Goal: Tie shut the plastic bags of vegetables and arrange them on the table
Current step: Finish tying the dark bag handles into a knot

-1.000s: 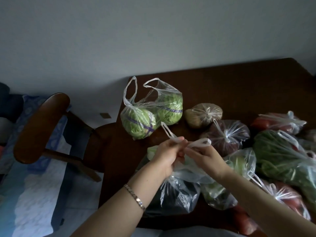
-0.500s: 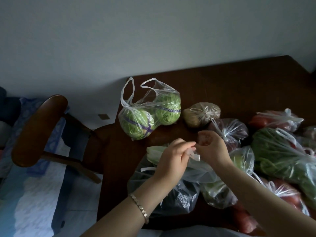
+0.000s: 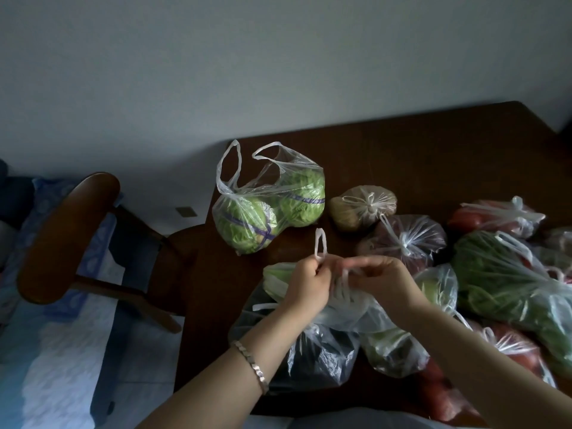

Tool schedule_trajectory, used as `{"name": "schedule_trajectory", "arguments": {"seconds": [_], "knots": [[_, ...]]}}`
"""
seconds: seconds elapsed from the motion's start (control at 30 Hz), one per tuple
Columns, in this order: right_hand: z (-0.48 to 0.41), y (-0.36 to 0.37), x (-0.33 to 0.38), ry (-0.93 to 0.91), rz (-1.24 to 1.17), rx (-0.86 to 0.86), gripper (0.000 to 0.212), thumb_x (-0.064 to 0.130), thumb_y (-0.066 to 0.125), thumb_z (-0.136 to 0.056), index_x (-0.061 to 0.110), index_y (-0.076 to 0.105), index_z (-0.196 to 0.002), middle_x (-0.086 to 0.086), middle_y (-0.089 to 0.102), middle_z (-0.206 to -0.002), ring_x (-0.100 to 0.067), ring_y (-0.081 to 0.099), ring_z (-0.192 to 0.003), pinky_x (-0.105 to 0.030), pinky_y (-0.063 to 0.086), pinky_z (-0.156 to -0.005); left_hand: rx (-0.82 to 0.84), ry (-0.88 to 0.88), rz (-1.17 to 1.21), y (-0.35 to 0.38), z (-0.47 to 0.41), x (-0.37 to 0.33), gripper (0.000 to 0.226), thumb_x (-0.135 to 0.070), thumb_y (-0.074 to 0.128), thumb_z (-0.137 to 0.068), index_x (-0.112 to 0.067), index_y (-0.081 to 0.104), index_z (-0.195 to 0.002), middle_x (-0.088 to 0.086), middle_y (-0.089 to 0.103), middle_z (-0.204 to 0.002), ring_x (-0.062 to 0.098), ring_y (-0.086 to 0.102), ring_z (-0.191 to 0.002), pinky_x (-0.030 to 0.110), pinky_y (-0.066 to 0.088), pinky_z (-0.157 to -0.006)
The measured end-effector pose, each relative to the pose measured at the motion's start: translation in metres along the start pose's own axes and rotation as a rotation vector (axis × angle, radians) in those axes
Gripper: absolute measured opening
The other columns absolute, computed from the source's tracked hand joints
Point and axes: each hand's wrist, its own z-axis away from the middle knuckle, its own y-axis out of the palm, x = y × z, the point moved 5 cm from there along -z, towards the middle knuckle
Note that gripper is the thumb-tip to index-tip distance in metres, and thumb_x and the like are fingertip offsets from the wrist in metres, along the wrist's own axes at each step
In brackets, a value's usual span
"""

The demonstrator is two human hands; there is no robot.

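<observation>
Mid-knot on the bag (image 3: 356, 314) at 6 o'clock on the table (image 3: 433, 150), lying partly on a dark bag (image 3: 315, 360) at the near edge.

Pinching the handle loop (image 3: 320, 243) at its base with the left hand (image 3: 305, 284), fingers curled tight, loop standing up toward 12. Apparently gripping the second handle (image 3: 342, 284) with the right hand (image 3: 383, 280), fingers curled in toward 9. Motion-blurred there, so can't confirm the exact pinch. Working with both hands nearly touching, right over the bag mouth.

Handling, as judged:
- Thin, soft, slippery film with pale green produce inside. Probably light, floppy, no shape of its own.
- Best held by the twisted handles close to the mouth, not by the film body, which looks prone to stretching and tearing.
- Likely to slip loose unless pulled snug. Worth pulling evenly and going easy, given the risk of crushing the leaves.

Elsewhere, from the hands:
- 11 o'clock: lettuce bag (image 3: 272, 212), handles loose, not tied yet.
- 1 o'clock: brown bag (image 3: 362, 205), knotted.
- 2 o'clock: purple bag (image 3: 405, 239), knotted, with a tomato bag (image 3: 495, 215) further out.
- 3 o'clock: greens bag (image 3: 510, 280), tied.
- 9 o'clock, off the table: chair (image 3: 68, 236).
</observation>
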Motion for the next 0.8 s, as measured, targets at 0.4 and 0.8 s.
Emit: {"name": "schedule_trajectory", "arguments": {"seconds": [0.4,0.8], "knots": [[0.0,0.004,0.012,-0.104,0.154,-0.138,0.032,0.023,0.043,-0.095,0.016,0.068,-0.076,-0.008,0.069,-0.096,-0.015,0.064,-0.083,-0.013,0.05,-0.073,0.053,-0.371,0.654,0.007,0.0,0.012,0.038,-0.026,0.038,-0.099,-0.005,0.066,-0.085,0.011,0.07,-0.077,0.022,0.067,-0.075,0.033,0.053,-0.074],[-0.008,-0.035,-0.025,0.103,-0.46,-0.33,0.04,0.021,0.037,-0.098,0.013,0.043,-0.059,0.005,0.041,-0.042,-0.014,0.046,-0.052,-0.028,0.041,-0.065,-0.104,-0.538,1.105,-0.014,-0.018,0.043,0.038,-0.024,0.033,-0.1,-0.01,0.044,-0.066,-0.004,0.037,-0.035,0.008,0.039,-0.032,0.02,0.049,-0.041]]}}
